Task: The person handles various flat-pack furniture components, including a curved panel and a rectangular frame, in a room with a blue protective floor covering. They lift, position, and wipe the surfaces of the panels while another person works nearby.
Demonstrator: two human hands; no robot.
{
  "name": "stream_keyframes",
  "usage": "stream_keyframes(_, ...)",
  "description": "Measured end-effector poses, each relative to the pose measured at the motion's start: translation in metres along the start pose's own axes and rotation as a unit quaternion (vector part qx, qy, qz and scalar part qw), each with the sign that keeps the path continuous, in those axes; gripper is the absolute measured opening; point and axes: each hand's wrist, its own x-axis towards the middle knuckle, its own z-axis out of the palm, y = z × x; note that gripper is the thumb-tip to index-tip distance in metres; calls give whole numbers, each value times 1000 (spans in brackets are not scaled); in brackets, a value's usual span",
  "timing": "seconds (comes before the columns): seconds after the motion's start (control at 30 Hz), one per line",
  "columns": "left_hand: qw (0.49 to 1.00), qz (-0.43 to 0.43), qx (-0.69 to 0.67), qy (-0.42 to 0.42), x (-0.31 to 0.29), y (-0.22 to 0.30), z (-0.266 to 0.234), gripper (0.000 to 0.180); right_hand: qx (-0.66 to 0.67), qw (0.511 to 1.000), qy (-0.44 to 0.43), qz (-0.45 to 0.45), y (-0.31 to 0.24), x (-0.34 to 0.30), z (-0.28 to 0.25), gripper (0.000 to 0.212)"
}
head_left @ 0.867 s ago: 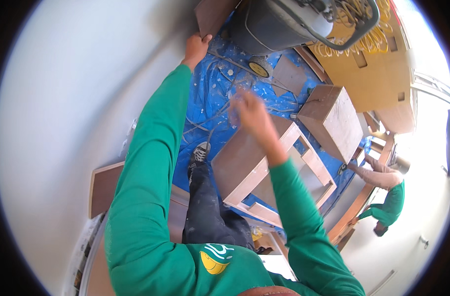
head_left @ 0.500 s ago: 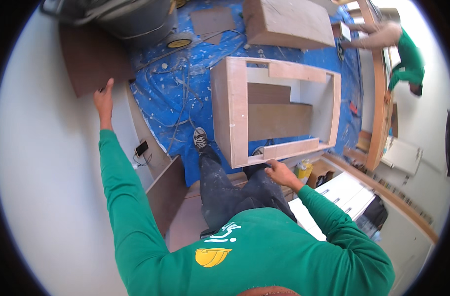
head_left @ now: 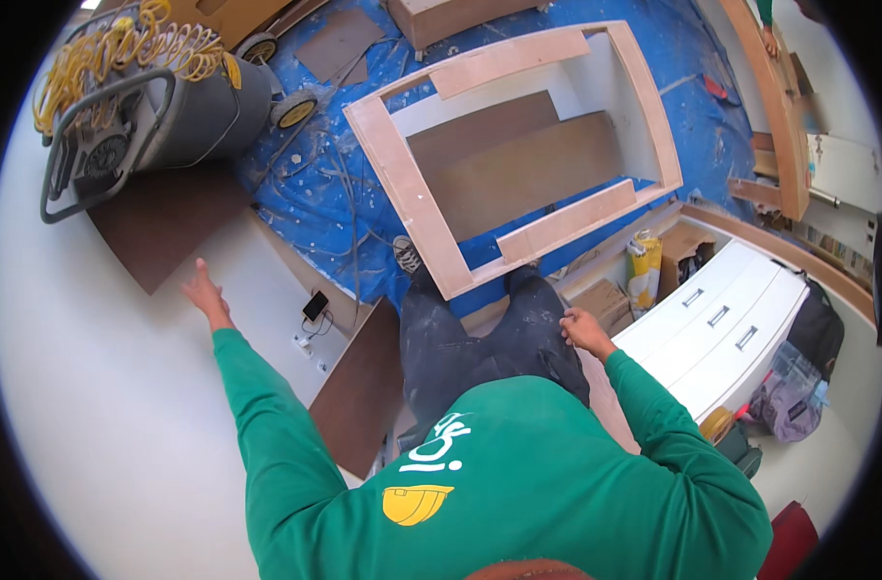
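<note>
My left hand reaches out with its fingers extended, holding nothing, just short of the lower edge of a dark brown panel by the white wall. My right hand is beside my right thigh with its fingers curled; whether something small is in them is hidden. In front of my legs lies an open wooden cabinet frame of pale plywood, apart from both hands. Brown boards show through its opening. Another brown panel leans close to my left leg.
A grey wheeled machine with a coiled yellow hose stands at the far left. Blue sheeting covers the floor. On the right are a white drawer unit, a yellow bag and a timber beam, with a co-worker's hand on it.
My view has turned, bringing the machine and drawers further in. The left hand has come away from the brown panel's edge and its fingers straightened. The right hand has left the cabinet frame's edge.
</note>
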Motion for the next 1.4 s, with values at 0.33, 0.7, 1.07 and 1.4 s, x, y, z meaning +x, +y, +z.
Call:
stream_keyframes(0.33,895,-143,183,-381,-299,-96,65,106,161,987,17,-10,60,32,-57,31)
stream_keyframes(0.7,822,-187,246,-478,-507,-101,30,88,293,954,41,-39,119,109,-192,20)
stream_keyframes(1.07,833,-148,182,-501,-507,-88,101,79,309,947,91,13,189,86,-205,17)
stream_keyframes(1.4,841,-227,43,-489,-511,-126,145,63,-57,940,122,-314,305,165,-220,15)
